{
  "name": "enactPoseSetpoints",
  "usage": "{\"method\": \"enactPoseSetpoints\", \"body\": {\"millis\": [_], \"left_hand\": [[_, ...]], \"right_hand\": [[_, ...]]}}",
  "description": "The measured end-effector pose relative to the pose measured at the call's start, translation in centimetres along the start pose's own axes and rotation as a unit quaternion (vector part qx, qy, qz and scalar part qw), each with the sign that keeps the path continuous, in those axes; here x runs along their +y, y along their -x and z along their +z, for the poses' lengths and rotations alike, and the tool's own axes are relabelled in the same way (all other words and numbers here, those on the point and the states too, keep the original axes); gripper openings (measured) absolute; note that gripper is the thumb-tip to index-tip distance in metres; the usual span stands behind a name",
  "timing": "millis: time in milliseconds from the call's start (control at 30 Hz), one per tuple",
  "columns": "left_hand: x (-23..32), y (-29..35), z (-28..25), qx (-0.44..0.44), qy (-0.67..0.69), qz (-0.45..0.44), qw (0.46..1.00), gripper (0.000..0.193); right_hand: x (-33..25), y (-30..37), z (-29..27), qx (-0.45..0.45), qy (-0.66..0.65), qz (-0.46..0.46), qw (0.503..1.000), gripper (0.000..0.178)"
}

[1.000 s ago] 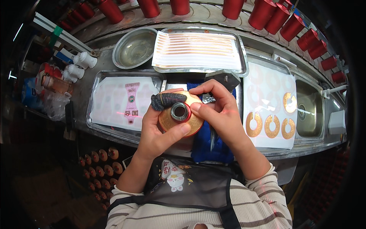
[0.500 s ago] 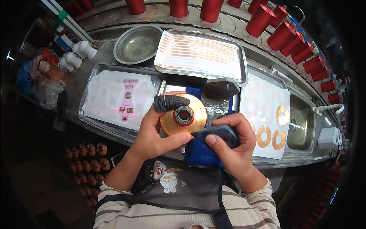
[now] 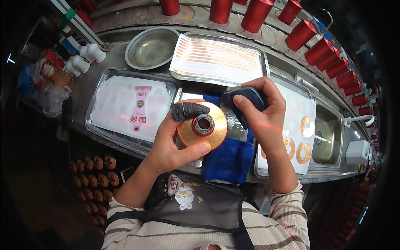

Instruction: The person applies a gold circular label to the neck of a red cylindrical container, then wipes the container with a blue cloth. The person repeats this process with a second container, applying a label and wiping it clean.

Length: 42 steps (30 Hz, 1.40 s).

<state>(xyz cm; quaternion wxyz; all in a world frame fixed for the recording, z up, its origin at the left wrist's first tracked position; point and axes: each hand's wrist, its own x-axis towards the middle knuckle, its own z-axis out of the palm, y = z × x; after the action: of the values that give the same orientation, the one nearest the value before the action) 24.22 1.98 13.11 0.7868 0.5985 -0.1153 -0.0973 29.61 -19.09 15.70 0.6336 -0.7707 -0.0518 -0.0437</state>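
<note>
Bottle and tool held apart above the workbench: the left hand (image 3: 170,149), a dark knitted cover (image 3: 189,111) on one finger, clasps a bottle (image 3: 218,130) by its gold shoulder, the uncapped neck turned toward the viewer. The right hand (image 3: 268,109) grips a dark blue block (image 3: 249,99) between thumb and fingers. Half a second earlier the block's tip lies at the bottle's lower right edge; now it is raised beyond the bottle's upper right, clear of it, while the bottle stays nearly in place, above a blue cloth (image 3: 228,163). The separation suggests a break in the block's work on the bottle, with the shoulder's right side exposed; whether the gold layer lies fully flat cannot be told
</note>
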Motion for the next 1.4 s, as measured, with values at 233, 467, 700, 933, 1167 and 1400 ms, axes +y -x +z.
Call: {"method": "enactPoseSetpoints", "body": {"millis": [233,467,700,933,1167,1400], "left_hand": [[-1.0,0.4,-0.1,-0.004,0.025,0.021,0.999,0.073],[-1.9,-0.4,-2.4,-0.037,-0.198,0.071,0.977,0.085],[-3.2,0.4,-0.5,0.052,-0.195,0.09,0.975,0.08],[-2.8,0.4,-0.4,0.073,-0.246,0.143,0.956,0.082],[-5.0,0.7,1.0,0.159,-0.258,0.204,0.931,0.086],[-6.0,0.4,2.3,0.25,-0.325,0.252,0.877,0.082]], "right_hand": [[0.1,1.0,0.1,0.026,0.022,-0.044,0.998,0.023],[-1.1,3.2,0.5,0.008,0.131,-0.225,0.965,0.02],[-2.0,6.6,0.9,-0.12,0.188,-0.368,0.903,0.032],[-1.9,3.7,0.7,-0.116,0.135,-0.349,0.92,0.031],[-2.0,6.3,3.0,-0.133,0.102,-0.348,0.922,0.035],[-2.0,7.0,2.7,-0.149,0.125,-0.342,0.919,0.035]]}}
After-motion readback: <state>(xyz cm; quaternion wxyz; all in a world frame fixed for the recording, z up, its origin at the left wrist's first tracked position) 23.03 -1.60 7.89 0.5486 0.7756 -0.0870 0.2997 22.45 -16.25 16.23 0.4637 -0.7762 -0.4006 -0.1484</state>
